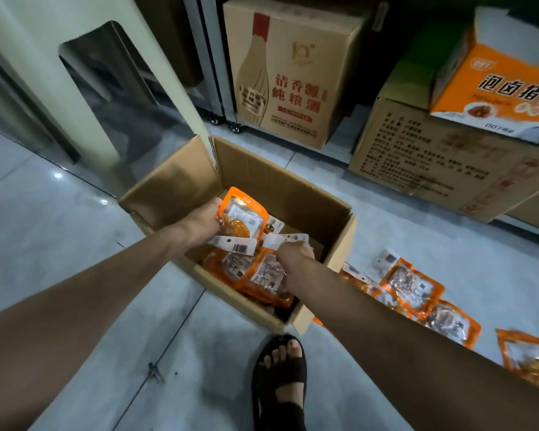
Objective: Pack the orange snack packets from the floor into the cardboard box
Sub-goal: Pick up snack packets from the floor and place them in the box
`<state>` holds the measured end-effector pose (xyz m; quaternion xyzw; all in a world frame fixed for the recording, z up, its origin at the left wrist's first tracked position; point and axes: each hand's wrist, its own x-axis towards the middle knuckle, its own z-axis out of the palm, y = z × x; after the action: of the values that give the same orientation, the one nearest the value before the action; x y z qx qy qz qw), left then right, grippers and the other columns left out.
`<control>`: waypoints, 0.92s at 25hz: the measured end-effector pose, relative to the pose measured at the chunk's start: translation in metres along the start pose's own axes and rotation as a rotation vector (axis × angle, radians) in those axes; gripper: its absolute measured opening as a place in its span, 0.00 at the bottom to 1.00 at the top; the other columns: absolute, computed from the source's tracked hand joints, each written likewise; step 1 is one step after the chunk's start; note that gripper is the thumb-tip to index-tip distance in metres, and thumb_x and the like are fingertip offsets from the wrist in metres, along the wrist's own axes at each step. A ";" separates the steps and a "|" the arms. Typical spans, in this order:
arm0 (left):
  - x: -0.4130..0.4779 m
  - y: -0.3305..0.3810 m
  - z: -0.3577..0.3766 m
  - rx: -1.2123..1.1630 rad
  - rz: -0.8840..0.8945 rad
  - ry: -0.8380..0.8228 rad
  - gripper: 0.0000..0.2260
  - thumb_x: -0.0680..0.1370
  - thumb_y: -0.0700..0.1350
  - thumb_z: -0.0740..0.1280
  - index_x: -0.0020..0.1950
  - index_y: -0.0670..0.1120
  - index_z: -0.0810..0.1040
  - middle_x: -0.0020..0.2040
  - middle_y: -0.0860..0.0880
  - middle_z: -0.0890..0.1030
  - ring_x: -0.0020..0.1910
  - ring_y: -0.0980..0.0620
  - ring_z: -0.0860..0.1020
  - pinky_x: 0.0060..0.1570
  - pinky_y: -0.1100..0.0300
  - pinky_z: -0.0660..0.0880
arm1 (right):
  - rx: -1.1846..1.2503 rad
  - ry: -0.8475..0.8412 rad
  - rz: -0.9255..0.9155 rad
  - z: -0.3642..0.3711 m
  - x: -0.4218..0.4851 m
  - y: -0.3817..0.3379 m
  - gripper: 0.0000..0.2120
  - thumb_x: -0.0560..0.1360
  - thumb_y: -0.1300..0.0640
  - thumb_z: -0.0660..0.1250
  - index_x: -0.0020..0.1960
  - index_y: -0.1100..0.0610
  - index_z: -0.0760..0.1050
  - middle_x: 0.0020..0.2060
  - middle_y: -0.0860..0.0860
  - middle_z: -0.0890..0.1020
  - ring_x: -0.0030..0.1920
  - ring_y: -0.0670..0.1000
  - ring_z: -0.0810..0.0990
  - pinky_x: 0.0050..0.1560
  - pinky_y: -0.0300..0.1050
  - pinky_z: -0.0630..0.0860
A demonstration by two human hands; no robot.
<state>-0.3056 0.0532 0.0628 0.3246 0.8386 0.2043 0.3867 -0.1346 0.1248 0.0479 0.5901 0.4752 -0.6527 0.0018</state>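
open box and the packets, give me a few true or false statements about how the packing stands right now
1. The left hand holds an orange packet over the cardboard box. True.
2. The cardboard box is empty. False: packets in the box already lie there.
3. No packets remain on the floor. False: packets on the floor lie to the right of the box.
4. The right hand is over the box. True.
5. The foot in a dark sandal stands inside the box. False: it is on the floor, nearer the camera than the box.
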 end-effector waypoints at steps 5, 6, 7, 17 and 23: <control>0.015 -0.010 0.030 0.168 0.031 -0.045 0.16 0.76 0.41 0.70 0.63 0.46 0.74 0.59 0.47 0.79 0.58 0.48 0.76 0.59 0.55 0.72 | 0.158 0.016 -0.183 -0.027 -0.018 0.006 0.16 0.73 0.70 0.60 0.53 0.57 0.79 0.40 0.54 0.81 0.42 0.53 0.80 0.47 0.49 0.78; 0.017 -0.015 0.038 0.237 -0.005 -0.082 0.16 0.77 0.42 0.68 0.64 0.46 0.73 0.59 0.47 0.78 0.58 0.48 0.76 0.56 0.58 0.71 | 0.190 -0.013 -0.218 -0.036 -0.021 0.011 0.16 0.73 0.73 0.57 0.49 0.58 0.79 0.38 0.54 0.81 0.41 0.52 0.80 0.45 0.46 0.78; 0.021 -0.019 0.046 0.286 -0.046 -0.109 0.16 0.77 0.44 0.66 0.65 0.46 0.72 0.60 0.47 0.78 0.58 0.48 0.76 0.56 0.58 0.71 | 0.203 -0.027 -0.252 -0.044 -0.028 0.013 0.17 0.74 0.75 0.55 0.47 0.60 0.78 0.36 0.53 0.80 0.39 0.51 0.80 0.44 0.43 0.78; -0.025 0.066 0.057 0.398 0.007 0.020 0.30 0.77 0.49 0.70 0.75 0.47 0.61 0.71 0.40 0.72 0.65 0.39 0.75 0.62 0.49 0.73 | 0.204 0.045 -0.306 -0.124 -0.056 0.045 0.16 0.75 0.76 0.55 0.46 0.62 0.78 0.36 0.56 0.80 0.36 0.52 0.79 0.41 0.42 0.77; -0.098 0.192 0.090 0.414 0.352 -0.150 0.27 0.76 0.52 0.69 0.72 0.49 0.66 0.69 0.47 0.75 0.60 0.46 0.78 0.61 0.53 0.74 | 0.245 0.068 -0.336 -0.214 -0.105 0.068 0.09 0.75 0.72 0.62 0.45 0.63 0.78 0.35 0.58 0.81 0.34 0.53 0.79 0.41 0.42 0.78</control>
<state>-0.1130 0.1286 0.1718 0.5517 0.7622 0.0683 0.3317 0.0998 0.1617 0.1188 0.5201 0.4838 -0.6763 -0.1948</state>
